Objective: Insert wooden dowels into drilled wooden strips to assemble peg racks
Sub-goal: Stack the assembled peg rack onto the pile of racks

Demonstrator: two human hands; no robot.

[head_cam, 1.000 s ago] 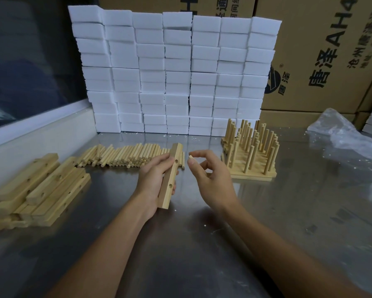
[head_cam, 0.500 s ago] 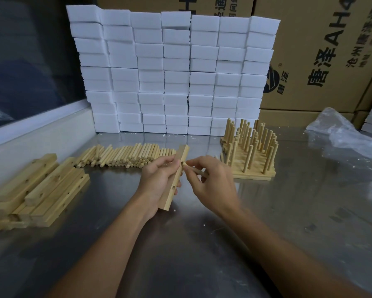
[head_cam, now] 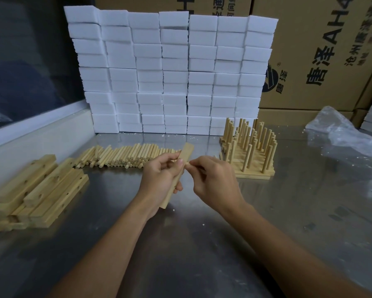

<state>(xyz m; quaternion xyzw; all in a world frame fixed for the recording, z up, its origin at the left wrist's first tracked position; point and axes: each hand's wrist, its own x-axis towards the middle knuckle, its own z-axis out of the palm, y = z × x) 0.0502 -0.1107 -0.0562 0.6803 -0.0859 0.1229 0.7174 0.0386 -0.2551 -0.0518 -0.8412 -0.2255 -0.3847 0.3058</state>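
Over the dull grey steel tabletop (head_cam: 202, 244), the left hand (head_cam: 159, 181) grips a pale drilled wooden strip (head_cam: 177, 175), tilted with its far end raised. The right hand (head_cam: 215, 181) pinches a short round wooden dowel (head_cam: 189, 165), whose tip meets the strip's face. Left: a pile of drilled pale wooden strips (head_cam: 36, 190). Beyond the hands: a row of loose round wooden dowels (head_cam: 124, 157). Right: finished wooden peg racks with upright pegs (head_cam: 249, 151). Rear: a wall of stacked white foam blocks (head_cam: 170, 72), brown printed cardboard cartons (head_cam: 320, 50), and a crumpled clear plastic bag (head_cam: 339, 132).
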